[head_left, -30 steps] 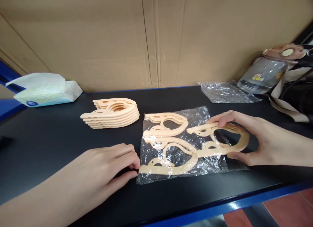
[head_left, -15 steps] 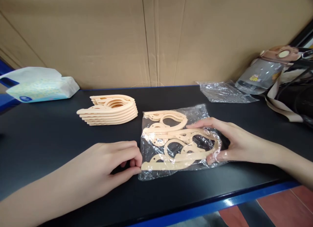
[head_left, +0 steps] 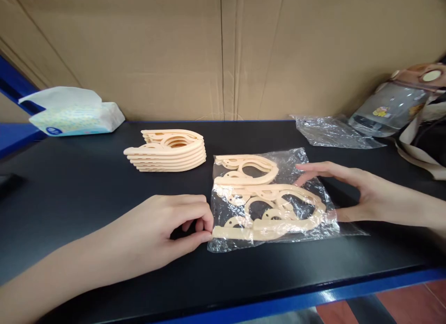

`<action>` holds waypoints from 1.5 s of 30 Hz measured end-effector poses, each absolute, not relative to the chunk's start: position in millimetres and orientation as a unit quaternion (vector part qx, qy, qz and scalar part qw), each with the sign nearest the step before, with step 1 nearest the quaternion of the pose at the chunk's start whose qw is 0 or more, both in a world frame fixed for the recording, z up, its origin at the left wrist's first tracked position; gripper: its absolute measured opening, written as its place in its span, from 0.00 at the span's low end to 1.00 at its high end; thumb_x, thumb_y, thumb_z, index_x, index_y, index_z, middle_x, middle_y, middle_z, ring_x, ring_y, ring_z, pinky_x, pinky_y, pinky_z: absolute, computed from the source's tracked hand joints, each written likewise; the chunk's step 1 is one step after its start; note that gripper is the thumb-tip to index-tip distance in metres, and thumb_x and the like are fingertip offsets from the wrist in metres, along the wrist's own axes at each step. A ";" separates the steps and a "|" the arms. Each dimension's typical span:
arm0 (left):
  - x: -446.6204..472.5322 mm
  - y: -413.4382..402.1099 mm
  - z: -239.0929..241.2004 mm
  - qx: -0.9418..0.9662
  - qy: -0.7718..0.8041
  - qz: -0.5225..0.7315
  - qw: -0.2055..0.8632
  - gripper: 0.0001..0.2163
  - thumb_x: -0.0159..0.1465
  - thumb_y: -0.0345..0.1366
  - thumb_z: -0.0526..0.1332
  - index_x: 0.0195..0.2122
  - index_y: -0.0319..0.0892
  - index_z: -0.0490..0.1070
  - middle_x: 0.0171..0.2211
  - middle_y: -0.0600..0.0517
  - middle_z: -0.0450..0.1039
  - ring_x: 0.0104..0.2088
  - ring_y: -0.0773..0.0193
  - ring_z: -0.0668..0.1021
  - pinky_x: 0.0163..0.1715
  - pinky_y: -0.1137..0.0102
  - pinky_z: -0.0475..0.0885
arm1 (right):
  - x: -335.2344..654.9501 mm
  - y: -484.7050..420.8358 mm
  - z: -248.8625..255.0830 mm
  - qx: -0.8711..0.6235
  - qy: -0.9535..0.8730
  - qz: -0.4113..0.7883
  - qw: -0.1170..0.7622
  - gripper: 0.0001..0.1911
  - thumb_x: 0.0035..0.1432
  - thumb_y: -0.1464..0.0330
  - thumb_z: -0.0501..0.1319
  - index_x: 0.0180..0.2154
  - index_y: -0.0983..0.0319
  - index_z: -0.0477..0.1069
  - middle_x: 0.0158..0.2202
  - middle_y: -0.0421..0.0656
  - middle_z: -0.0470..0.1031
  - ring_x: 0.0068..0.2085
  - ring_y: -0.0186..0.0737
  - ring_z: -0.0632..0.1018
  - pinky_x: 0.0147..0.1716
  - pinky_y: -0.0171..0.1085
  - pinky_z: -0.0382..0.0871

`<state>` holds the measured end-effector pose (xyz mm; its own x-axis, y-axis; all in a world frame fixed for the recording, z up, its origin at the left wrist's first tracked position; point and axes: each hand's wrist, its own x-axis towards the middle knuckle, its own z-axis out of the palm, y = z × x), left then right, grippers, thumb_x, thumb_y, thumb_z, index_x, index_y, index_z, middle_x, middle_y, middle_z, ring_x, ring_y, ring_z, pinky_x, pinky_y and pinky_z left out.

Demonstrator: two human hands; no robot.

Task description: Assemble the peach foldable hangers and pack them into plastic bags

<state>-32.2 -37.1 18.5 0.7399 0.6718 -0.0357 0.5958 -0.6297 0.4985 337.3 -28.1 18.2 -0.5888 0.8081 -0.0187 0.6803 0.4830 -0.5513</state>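
Note:
A clear plastic bag (head_left: 295,160) lies flat on the black table, with several cream folding hangers (head_left: 251,188) inside it. My left hand (head_left: 176,226) is closed in a pinch at the bag's lower left edge, beside the end of the lowest hanger. On the other side, my right hand (head_left: 369,194) is open, its thumb and fingers spread around the bag's right edge. Its fingertips rest on or just over the plastic; I cannot tell which. Behind the bag, to the left, stands a neat stack of cream folding hangers (head_left: 169,152).
A tissue pack (head_left: 78,117) lies at the back left. Another clear plastic bag (head_left: 331,131) is at the back right, beside a water bottle (head_left: 390,108) with a strap (head_left: 414,147). Cardboard (head_left: 156,54) stands behind the table, whose front edge (head_left: 296,294) is blue.
My right hand has loosened and moved right, its fingers spreading off the hangers in the bag. My left hand stays at the bag's left edge. The whole view has shifted slightly.

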 end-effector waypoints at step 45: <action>-36.2 -24.5 12.4 0.849 0.488 0.143 0.141 0.06 0.64 0.38 0.56 0.41 0.48 0.69 0.23 0.61 0.67 0.20 0.71 0.69 0.22 0.76 0.61 | 304.5 -32.6 -4.0 -0.384 -0.874 0.199 0.222 0.35 0.54 0.59 0.68 0.61 0.49 0.58 0.48 0.41 0.77 0.51 0.47 0.78 0.52 0.45 0.72</action>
